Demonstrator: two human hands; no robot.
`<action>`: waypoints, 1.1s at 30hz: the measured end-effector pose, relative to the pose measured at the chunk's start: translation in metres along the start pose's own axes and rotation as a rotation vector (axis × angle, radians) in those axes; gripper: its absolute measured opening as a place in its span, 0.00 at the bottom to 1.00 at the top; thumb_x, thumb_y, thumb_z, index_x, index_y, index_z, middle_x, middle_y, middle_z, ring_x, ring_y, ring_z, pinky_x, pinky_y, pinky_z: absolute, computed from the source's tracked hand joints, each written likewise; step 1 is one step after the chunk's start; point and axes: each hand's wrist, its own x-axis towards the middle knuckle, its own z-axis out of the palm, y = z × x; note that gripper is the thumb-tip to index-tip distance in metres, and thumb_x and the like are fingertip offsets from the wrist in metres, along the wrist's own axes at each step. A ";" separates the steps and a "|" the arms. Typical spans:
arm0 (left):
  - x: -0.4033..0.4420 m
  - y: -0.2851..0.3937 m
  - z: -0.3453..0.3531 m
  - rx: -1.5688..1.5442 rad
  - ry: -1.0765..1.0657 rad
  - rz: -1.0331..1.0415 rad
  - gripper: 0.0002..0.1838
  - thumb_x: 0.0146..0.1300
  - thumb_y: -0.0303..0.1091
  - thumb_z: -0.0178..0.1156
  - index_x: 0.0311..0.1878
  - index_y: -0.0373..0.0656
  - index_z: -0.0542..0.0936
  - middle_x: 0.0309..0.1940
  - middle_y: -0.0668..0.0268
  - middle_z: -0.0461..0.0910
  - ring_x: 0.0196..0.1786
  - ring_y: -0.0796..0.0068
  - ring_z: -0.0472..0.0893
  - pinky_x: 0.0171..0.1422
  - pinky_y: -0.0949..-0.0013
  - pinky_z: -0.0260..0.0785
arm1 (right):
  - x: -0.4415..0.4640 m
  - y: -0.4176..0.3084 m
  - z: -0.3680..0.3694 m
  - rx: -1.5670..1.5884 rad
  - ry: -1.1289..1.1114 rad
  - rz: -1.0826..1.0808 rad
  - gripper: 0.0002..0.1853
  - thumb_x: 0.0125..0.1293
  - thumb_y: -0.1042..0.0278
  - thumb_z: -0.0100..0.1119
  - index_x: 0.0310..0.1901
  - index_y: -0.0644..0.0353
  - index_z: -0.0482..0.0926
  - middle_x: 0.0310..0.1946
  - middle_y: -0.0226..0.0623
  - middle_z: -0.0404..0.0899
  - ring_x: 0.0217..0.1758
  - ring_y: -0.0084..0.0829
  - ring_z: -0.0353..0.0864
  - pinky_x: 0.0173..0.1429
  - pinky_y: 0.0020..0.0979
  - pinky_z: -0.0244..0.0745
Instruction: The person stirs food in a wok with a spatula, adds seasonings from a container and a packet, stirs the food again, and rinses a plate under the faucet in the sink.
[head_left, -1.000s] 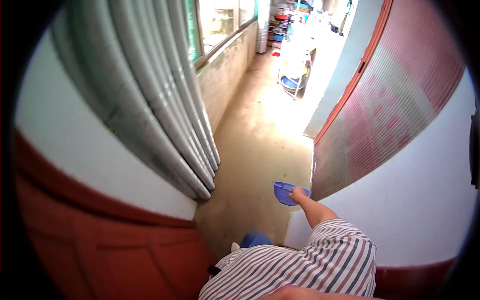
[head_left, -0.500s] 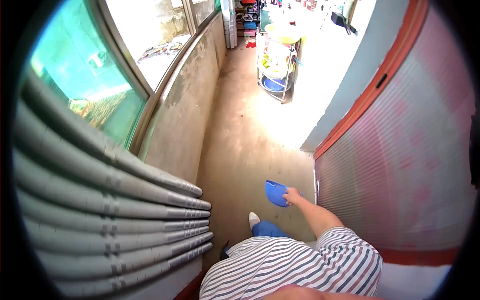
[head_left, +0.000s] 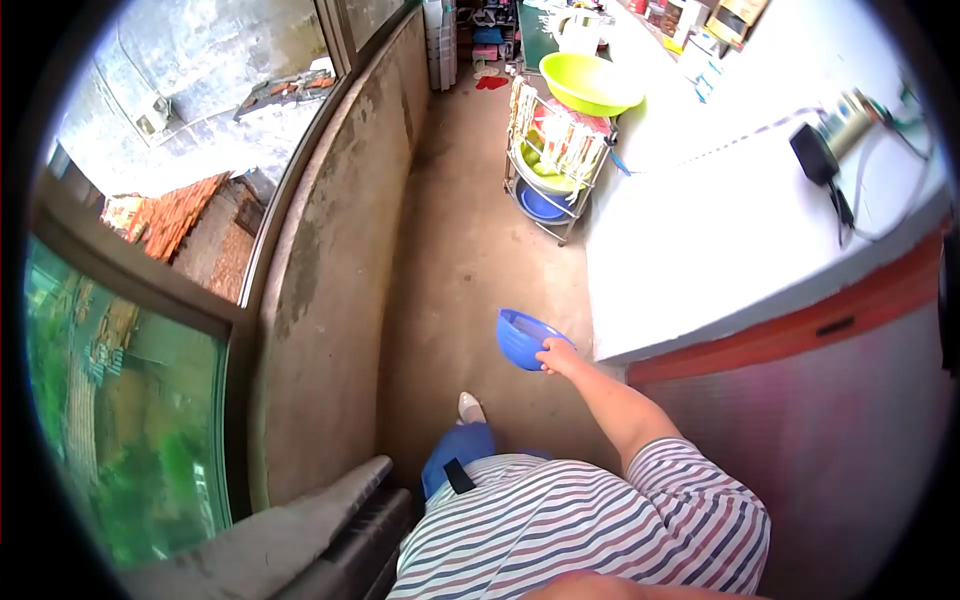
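Observation:
My right hand [head_left: 557,356] is closed on the rim of a blue bowl [head_left: 524,340], held out ahead of my body above the floor. The bowl is tilted, and its inside looks partly shaded. My left hand does not show; only a bit of bare skin is at the bottom edge. Beyond the bowl stands a metal rack [head_left: 562,228] with a yellow-green basin [head_left: 590,84] on top and a blue basin [head_left: 543,203] on its lowest level.
On the left runs a low wall [head_left: 335,240] with windows above it. A white wall and a red door frame [head_left: 790,340] are on the right, with a black adapter [head_left: 815,155] and cables. Shelves [head_left: 488,38] stand at the far end.
I have moved forward through the passage, so the rack and basins are nearer. The pipe-like grey folds at left have mostly left the view. My right hand still holds the blue bowl.

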 end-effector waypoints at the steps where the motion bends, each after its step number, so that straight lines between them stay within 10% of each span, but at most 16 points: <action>1: 0.018 0.016 -0.006 0.035 -0.016 0.026 0.12 0.57 0.33 0.55 0.42 0.37 0.78 0.31 0.62 0.80 0.30 0.74 0.78 0.31 0.71 0.70 | 0.018 -0.011 -0.012 0.012 0.012 0.012 0.15 0.50 0.68 0.59 0.39 0.65 0.74 0.22 0.38 0.78 0.19 0.23 0.77 0.20 0.25 0.73; 5: 0.065 0.101 -0.053 0.026 -0.061 0.124 0.13 0.58 0.33 0.55 0.43 0.37 0.78 0.32 0.62 0.80 0.31 0.74 0.78 0.32 0.71 0.70 | 0.104 -0.040 -0.040 -0.051 0.035 0.004 0.17 0.49 0.67 0.60 0.40 0.66 0.75 0.22 0.38 0.78 0.19 0.24 0.77 0.22 0.26 0.74; 7: -0.002 0.266 -0.082 -0.179 -0.075 0.072 0.12 0.60 0.34 0.53 0.44 0.40 0.76 0.30 0.60 0.80 0.29 0.73 0.78 0.30 0.70 0.71 | 0.150 -0.043 -0.045 -0.015 0.077 0.029 0.17 0.48 0.67 0.61 0.39 0.65 0.75 0.22 0.39 0.78 0.19 0.25 0.77 0.23 0.26 0.74; 20: 0.025 0.496 0.053 -0.010 0.052 -0.587 0.14 0.60 0.39 0.54 0.45 0.42 0.78 0.34 0.62 0.80 0.36 0.73 0.78 0.40 0.71 0.70 | 0.568 -0.040 -0.086 -0.119 0.195 0.051 0.26 0.46 0.59 0.62 0.47 0.65 0.74 0.37 0.50 0.79 0.42 0.42 0.79 0.47 0.33 0.72; 33: -0.042 0.608 0.116 -0.118 -0.011 -1.015 0.16 0.59 0.43 0.55 0.46 0.45 0.79 0.39 0.63 0.81 0.43 0.73 0.78 0.51 0.72 0.69 | 0.711 -0.025 -0.124 -0.570 0.157 -0.264 0.40 0.48 0.70 0.61 0.63 0.58 0.53 0.60 0.56 0.58 0.59 0.53 0.64 0.60 0.40 0.63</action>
